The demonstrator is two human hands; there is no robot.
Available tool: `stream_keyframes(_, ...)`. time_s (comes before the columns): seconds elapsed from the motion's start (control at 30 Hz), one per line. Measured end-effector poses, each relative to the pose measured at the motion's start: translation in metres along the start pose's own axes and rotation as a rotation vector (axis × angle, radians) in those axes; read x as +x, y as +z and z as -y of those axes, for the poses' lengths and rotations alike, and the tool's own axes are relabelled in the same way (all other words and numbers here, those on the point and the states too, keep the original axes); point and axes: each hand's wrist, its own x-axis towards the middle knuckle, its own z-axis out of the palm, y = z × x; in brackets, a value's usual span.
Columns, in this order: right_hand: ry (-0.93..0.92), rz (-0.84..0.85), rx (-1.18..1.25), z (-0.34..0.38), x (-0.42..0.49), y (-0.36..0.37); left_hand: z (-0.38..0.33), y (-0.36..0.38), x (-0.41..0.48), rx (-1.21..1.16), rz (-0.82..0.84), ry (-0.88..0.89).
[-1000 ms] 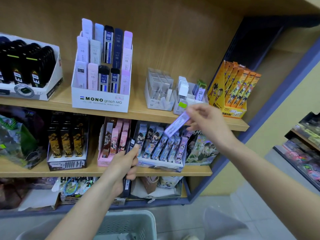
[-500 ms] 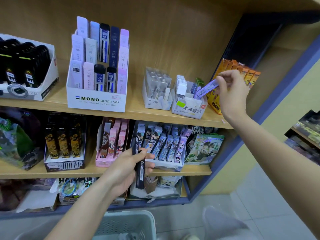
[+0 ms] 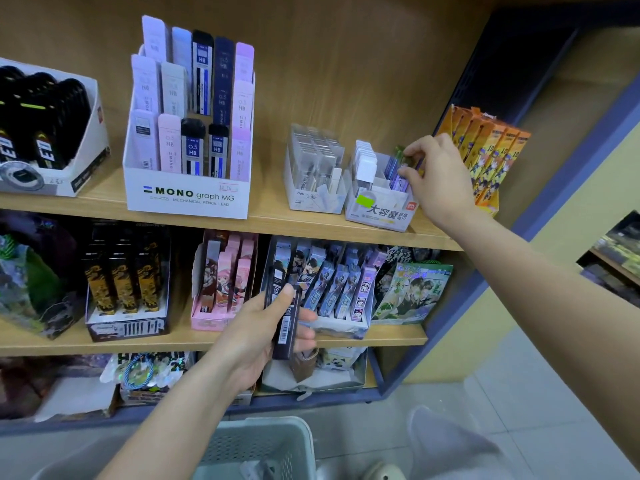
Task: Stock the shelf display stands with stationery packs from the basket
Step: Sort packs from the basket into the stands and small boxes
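Half a sec ago my right hand (image 3: 436,178) was up by the orange packs (image 3: 491,150) w/ the purple pack (image 3: 401,177) out in the air. Now it has dropped to the white box (image 3: 377,211), and the pack's lower end sits in the box's right slot among others like it. Thumb and curled fingers pinch its top end (exact contact is half hidden by my knuckles).

It looks like a thin sleeve, prob. pencil leads: light, stiff lengthwise, glossy so a bit slippery. Bending could snap what's inside, so I'd hold it by the top edges and let it slide straight down, no twist.

Left hand (image 3: 256,334) is lower, in front of the middle shelf, gripping the dark packs (image 3: 285,317) upright, thumb across the front, fingers wrapped behind. A firm squeeze approx. mid-length should stop them fanning.

White box stands on the top shelf (image 3: 277,226), between the orange packs and a clear box (image 3: 313,178). Basket (image 3: 256,441) is at the bottom edge, under my left forearm.
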Motion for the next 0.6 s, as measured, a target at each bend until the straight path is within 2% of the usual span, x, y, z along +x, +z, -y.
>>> stream_keyframes(0.23,-0.010,0.002,-0.045,0.000,-0.006,-0.003,-0.001,-0.002,0.003,-0.065,-0.019,-0.047)
stream_keyframes(0.4,-0.025,-0.071,-0.012,0.012,-0.024,-0.008,0.002,-0.005,0.001,0.015,0.040,-0.016)
stream_keyframes(0.5,-0.151,-0.118,-0.019,0.033,-0.050,-0.015,0.002,-0.004,-0.001,0.014,0.069,0.022)
stream_keyframes(0.6,-0.320,0.058,-0.020,0.053,-0.084,-0.014,0.002,-0.003,-0.003,0.025,0.078,0.057)
